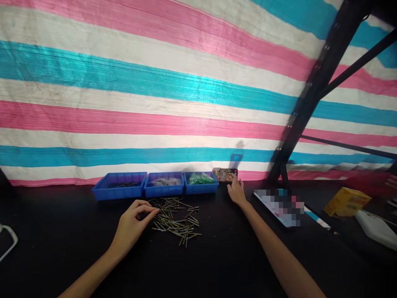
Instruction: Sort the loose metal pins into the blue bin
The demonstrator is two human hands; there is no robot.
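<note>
My left hand (136, 217) is at the left edge of a loose pile of thin metal rods (176, 219), some gold-toned and some grey. Its thumb and fingertips are pinched together; whether a rod is between them is too small to tell. Farther right, my right hand (237, 190) reaches to a phone (223, 174) propped up at the back, its screen lit. One finger extends onto the screen and the other fingers are apart, holding nothing.
Behind the pile stand blue bins: one with dark thin pieces (119, 194), one with clear plastic bags (164, 191), one with green-and-white packets (201, 189). On the right lie a partly blurred flat item (273, 207), a yellow box (345, 201) and a white object (376, 227). A striped sheet hangs behind.
</note>
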